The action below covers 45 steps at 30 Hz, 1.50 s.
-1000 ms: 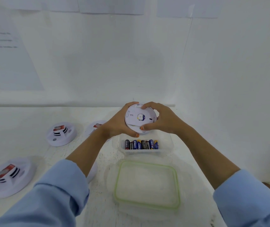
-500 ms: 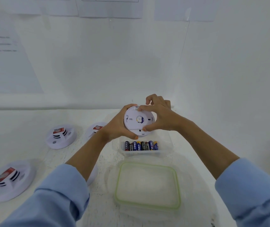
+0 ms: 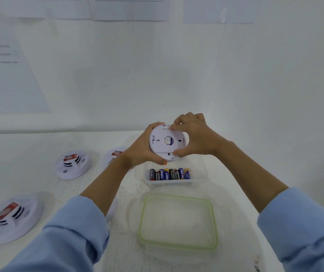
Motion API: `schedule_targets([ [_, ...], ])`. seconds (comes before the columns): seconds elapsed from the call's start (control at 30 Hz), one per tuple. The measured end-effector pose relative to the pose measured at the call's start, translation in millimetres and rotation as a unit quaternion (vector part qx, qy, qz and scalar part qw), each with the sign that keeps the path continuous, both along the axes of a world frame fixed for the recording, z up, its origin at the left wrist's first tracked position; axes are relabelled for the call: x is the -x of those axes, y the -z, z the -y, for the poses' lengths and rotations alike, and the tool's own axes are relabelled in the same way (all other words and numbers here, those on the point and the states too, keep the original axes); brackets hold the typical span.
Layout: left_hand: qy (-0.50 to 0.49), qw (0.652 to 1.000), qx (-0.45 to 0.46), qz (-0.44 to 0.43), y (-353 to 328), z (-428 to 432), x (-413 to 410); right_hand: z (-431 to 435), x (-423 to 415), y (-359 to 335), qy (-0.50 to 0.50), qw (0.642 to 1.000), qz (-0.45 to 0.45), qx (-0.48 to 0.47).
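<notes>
I hold a round white smoke detector (image 3: 162, 141) in the air above the table, its flat back side facing me. My left hand (image 3: 140, 152) grips its left rim from behind, thumb at the lower edge. My right hand (image 3: 193, 135) pinches the round back plate between the fingertips on its upper edge and the thumb on its lower edge. A small round opening in the middle of the plate shows something blue and yellow.
A clear tray (image 3: 200, 177) with several batteries (image 3: 170, 174) lies just below the hands. Nearer me lies a clear lid with a green seal (image 3: 177, 222). Three more smoke detectors (image 3: 72, 165) (image 3: 10, 217) (image 3: 115, 154) sit on the white table at the left. White walls stand close behind and right.
Both hands lifted the detector slightly and tilted its back toward me. My right hand shifted from covering the plate to pinching its top and bottom edges.
</notes>
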<state>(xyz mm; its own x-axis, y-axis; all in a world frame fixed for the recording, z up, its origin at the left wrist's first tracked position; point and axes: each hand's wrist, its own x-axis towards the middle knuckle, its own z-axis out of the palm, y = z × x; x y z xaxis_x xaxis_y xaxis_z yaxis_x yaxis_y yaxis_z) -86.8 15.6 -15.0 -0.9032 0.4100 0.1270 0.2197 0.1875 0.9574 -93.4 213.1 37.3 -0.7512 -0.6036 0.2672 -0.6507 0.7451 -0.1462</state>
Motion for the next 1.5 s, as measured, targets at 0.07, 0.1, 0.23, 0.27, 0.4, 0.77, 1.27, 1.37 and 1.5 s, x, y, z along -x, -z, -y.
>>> schedule_targets([
  [0.07,-0.001,1.0,-0.002,0.0,1,0,0,1,-1,0,-0.006,1.0,-0.007,-0.005],
  [0.1,0.0,1.0,-0.001,-0.001,2,0,0,1,-1,0,-0.008,1.0,-0.009,-0.004],
  [0.23,0.0,1.0,0.004,-0.009,4,2,-1,1,-1,-1,-0.011,1.0,-0.016,0.014],
  [0.27,-0.001,1.0,0.003,-0.009,4,2,-1,1,-1,-1,-0.011,1.0,-0.011,0.019],
  [0.4,-0.01,1.0,-0.004,-0.012,4,4,-6,-2,-3,-2,-0.015,0.998,0.026,0.05],
  [0.77,-0.019,1.0,-0.018,-0.015,8,8,-47,-10,-48,6,-0.003,0.987,0.086,0.134],
  [1.27,-0.025,0.999,-0.032,0.028,27,34,-121,-12,-146,40,0.057,0.974,0.171,0.139],
  [1.37,-0.036,0.999,-0.025,0.032,31,40,-127,-9,-152,44,0.063,0.974,0.187,0.113],
  [1.5,-0.046,0.998,-0.022,0.032,32,43,-131,-8,-153,50,0.06,0.97,0.216,0.092],
])
